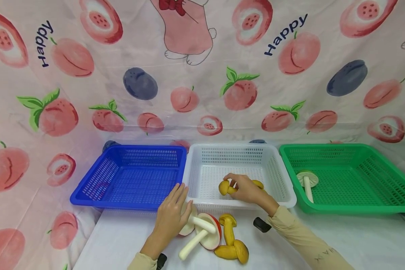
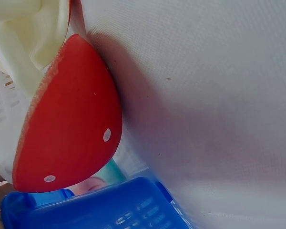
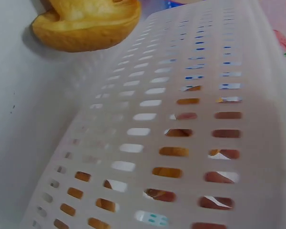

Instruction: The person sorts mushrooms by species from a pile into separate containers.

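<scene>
Your right hand [image 1: 247, 189] pinches a yellow mushroom [image 1: 224, 187] inside the front edge of the white basket [image 1: 236, 204], but your left hand [image 1: 170, 214], fingers straight, could knock nearby red mushrooms [image 1: 211, 240] if it sweeps right.

The head view looks forward and down from above at a blue basket [image 1: 145, 183], white basket [image 1: 209, 203] and green basket [image 1: 351, 183]. The left wrist view, tipped sideways, sits close to a red mushroom cap [image 2: 71, 129], sharing the blue basket with the head view. The right wrist view, also sideways, faces the shared white basket's slotted wall up close.
</scene>
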The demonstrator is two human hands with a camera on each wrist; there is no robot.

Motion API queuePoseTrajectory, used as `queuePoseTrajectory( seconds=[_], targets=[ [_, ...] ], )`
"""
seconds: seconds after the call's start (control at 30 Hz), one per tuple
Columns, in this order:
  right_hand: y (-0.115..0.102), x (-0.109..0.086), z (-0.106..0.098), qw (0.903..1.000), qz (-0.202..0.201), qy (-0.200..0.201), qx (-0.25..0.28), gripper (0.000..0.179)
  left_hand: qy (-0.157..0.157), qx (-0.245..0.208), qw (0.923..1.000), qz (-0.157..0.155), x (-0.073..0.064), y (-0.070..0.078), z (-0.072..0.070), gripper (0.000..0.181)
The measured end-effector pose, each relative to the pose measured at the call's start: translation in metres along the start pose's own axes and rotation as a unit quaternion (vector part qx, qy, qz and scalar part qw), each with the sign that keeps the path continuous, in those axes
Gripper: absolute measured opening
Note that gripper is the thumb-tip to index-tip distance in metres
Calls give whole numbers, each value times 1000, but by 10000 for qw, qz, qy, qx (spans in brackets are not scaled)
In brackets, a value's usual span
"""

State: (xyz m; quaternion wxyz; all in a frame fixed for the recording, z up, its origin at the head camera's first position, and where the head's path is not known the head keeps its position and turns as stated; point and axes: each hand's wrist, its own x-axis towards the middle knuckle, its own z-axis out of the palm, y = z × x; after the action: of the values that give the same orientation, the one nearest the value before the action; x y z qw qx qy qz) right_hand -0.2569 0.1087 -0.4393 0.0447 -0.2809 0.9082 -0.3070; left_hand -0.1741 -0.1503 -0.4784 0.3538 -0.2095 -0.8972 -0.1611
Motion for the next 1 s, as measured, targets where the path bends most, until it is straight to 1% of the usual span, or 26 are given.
queuePoseTrajectory(
  seconds=[0.13,0.23,0.33,0.4,0.57,0.73,0.87,1.0],
  targets=[
    [1,7,3,9992,266,-237,-154,49,-5,6,10000,-8,1,0,-1,43],
    [2,13,5,9979,367,-482,-232,49,-8,6,10000,-21,1,0,-2,43],
    [2,17,7,9967,335,-713,-217,47,-4,15,10000,-30,0,0,-1,43],
    [3,18,8,9962,275,-796,-212,44,-6,19,10000,-32,-1,-1,0,43],
    [5,21,12,9947,364,-919,-293,40,-8,-10,10000,-16,0,0,1,43],
    [7,22,14,9935,448,-990,-342,41,-10,-24,10000,-17,0,1,1,43],
    [7,22,13,9937,396,-1016,-254,42,-21,-15,10000,-45,0,2,0,43],
    [6,20,11,9933,443,-1061,-135,43,-48,-2,10000,-63,0,2,-1,43]
  ],
)
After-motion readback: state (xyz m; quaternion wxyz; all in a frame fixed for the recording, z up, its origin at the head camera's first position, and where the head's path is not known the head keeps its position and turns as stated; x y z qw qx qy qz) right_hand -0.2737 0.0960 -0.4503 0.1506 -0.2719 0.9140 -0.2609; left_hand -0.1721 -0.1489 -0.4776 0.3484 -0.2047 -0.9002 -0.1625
